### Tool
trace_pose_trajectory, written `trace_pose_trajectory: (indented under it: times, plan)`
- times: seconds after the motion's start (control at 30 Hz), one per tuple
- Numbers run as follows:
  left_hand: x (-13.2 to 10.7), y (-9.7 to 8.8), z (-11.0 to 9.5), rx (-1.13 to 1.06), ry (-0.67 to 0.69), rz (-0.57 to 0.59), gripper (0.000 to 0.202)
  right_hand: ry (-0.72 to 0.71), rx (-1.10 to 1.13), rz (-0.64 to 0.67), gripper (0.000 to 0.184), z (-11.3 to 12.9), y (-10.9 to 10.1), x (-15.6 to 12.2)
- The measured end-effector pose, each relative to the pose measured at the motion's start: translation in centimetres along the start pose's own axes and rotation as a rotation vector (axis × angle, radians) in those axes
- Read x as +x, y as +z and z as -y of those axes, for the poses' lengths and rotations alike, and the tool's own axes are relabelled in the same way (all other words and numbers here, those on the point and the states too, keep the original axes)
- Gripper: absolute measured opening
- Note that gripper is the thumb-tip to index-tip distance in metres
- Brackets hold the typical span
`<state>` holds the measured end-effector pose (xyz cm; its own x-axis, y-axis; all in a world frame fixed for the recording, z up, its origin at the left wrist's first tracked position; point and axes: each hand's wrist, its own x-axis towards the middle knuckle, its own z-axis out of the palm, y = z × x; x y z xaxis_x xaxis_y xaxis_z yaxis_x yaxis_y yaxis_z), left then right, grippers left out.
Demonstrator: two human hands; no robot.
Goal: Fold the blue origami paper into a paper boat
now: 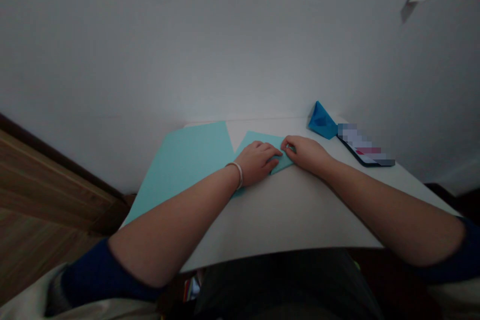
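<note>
A piece of light turquoise paper [258, 136] lies folded on the white table in front of me. My left hand [258, 161], with a pale band on its wrist, rests on top of this paper, its fingers stretched out and the thumb apart. At the paper's right end, my right hand [304, 152] is closed, thumb and fingertips pinching the edge. Both hands hide part of the folds. Left of them spreads a larger flat sheet of turquoise paper [187, 162], partly covered by my left forearm.
A blue folded paper shape [322, 122] stands at the back right of the white table [292, 215]. Beside it lies a phone [365, 147] with its screen lit and blurred. A pale wall [225, 45] rises behind the table; wooden furniture [48, 185] is at the left.
</note>
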<state>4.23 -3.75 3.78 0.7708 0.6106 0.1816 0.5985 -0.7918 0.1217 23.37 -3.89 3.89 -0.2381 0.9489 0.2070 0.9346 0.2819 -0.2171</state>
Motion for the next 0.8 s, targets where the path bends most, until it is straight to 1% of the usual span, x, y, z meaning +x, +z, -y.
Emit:
trace_pose_trajectory:
  times: [0.13,0.3,0.5,0.67,0.8]
  plan:
    - [-0.05,-0.04,-0.10,0.012,0.003,0.003,0.039,0.008,-0.001,-0.009,0.020,-0.05,0.07,0.00]
    - [-0.07,-0.05,-0.10,0.040,0.005,0.038,0.042,0.021,-0.002,-0.004,0.019,-0.08,0.12,-0.03]
    - [-0.05,-0.10,-0.09,0.040,0.017,0.051,0.040,0.011,-0.017,-0.013,0.019,0.05,-0.01,-0.10]
    - [-0.09,-0.14,-0.26,0.030,-0.004,0.056,0.043,0.016,-0.019,-0.012,0.018,0.14,-0.09,-0.13]
    - [-0.20,-0.25,-0.26,0.032,-0.023,0.082,0.046,0.025,-0.027,-0.006,0.018,0.16,-0.06,-0.07]
